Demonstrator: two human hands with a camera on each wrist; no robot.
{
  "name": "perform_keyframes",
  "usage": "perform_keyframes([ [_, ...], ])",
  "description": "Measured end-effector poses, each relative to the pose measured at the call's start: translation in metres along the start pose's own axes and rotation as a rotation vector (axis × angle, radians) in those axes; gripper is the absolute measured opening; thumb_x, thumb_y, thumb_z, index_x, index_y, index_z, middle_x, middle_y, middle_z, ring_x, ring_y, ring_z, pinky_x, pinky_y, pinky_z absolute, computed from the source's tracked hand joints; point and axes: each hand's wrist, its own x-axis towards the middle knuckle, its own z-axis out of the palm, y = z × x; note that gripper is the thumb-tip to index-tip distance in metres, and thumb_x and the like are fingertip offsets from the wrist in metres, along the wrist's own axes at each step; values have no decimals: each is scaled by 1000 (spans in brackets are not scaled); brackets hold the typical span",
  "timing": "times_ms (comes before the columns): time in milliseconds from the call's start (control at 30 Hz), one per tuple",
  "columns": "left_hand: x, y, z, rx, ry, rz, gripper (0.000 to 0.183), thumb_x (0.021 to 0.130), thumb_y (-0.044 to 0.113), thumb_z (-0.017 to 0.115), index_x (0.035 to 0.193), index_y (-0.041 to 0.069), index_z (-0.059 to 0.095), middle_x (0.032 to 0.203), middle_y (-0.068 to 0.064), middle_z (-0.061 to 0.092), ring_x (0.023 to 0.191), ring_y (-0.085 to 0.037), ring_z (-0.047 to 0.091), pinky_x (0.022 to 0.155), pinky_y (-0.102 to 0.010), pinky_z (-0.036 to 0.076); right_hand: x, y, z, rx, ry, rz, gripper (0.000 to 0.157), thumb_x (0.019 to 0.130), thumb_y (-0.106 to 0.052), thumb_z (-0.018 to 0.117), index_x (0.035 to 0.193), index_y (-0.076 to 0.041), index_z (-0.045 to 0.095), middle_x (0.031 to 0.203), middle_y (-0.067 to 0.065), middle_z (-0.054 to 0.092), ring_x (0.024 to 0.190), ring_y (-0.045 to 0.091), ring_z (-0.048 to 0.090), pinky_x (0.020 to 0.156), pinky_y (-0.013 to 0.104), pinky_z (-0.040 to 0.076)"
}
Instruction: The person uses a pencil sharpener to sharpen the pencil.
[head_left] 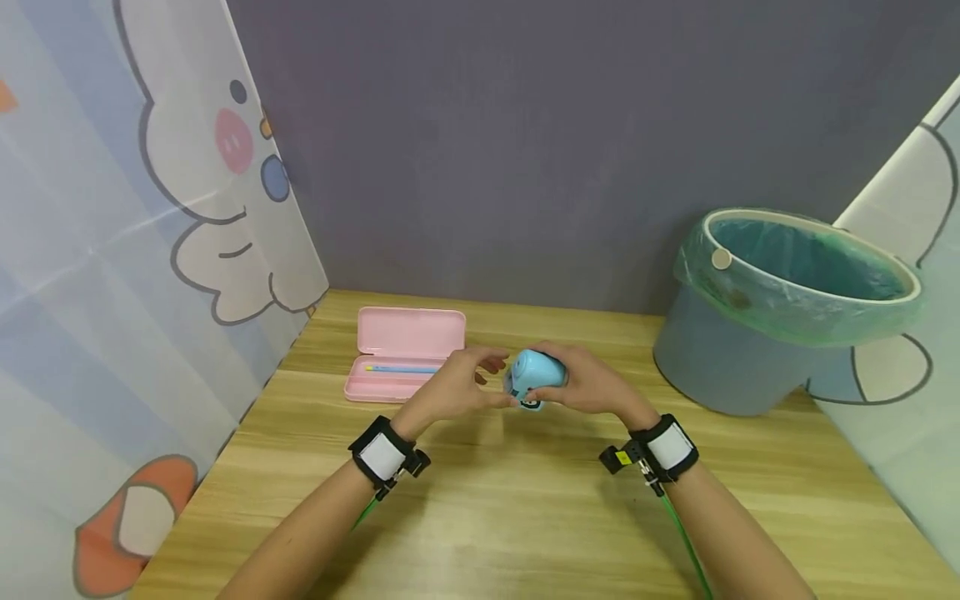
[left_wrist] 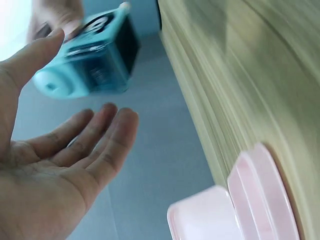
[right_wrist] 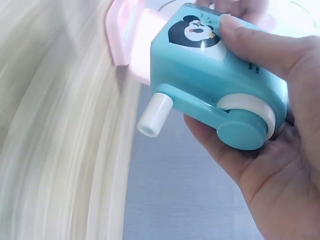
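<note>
My right hand (head_left: 592,385) grips a teal hand-crank pencil sharpener (head_left: 536,371) above the table. In the right wrist view, the sharpener's front has a cartoon face print, and its crank (right_wrist: 195,107) ends in a white knob (right_wrist: 155,115). Beside the sharpener is my left hand (head_left: 465,385), thumb and fingers spread apart around nothing. The left wrist view shows a gap between those fingers (left_wrist: 107,135) and the sharpener; whether the thumb tip touches it, I cannot tell. A pink pencil case (head_left: 411,332) lies with its lid raised behind my left hand, holding a blue pencil (head_left: 405,369).
A grey bin (head_left: 738,358) lined with a green bag stands at the right of the wooden table (head_left: 510,517). The grey wall (head_left: 487,150) rises behind the table, and a cartoon-printed curtain (head_left: 90,275) hangs along the left.
</note>
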Motion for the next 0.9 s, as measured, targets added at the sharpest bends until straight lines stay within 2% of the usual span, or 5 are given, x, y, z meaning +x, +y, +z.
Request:
perform_keyframes([
  [167,5,3,7,-36,5,62,53,81,26,89,126,8,68,113,-6,71,104,-24,67,88,-46,60,-4,-6,-8,39,18,-38,68,85,-33,85,142,-10,56,129,11,68,107,24,69,86,40,59],
  [267,5,4,9,-56,10,94,43,81,24,89,117,9,71,103,-4,72,96,-18,68,84,-41,61,-7,-6,-8,58,22,-55,66,86,-32,84,142,-11,57,129,9,68,108,22,69,87,38,59],
  [500,7,6,13,-49,17,94,44,79,27,90,116,9,73,101,-1,75,93,-14,70,85,-39,61,-16,-1,-9,85,21,-88,62,88,-29,83,142,-10,58,127,7,70,105,18,70,85,32,60],
  [733,8,4,19,-68,5,99,42,79,26,90,113,8,74,98,-2,77,89,-14,72,80,-28,60,-19,1,-10,79,9,-120,59,88,-32,82,140,-14,60,121,2,72,99,11,70,81,30,60],
  [900,8,4,22,-89,5,103,41,78,26,90,112,8,74,98,-2,77,86,-13,72,79,-29,61,-23,6,-8,76,3,-110,58,88,-35,81,139,-17,60,120,-1,72,100,9,70,81,30,60],
])
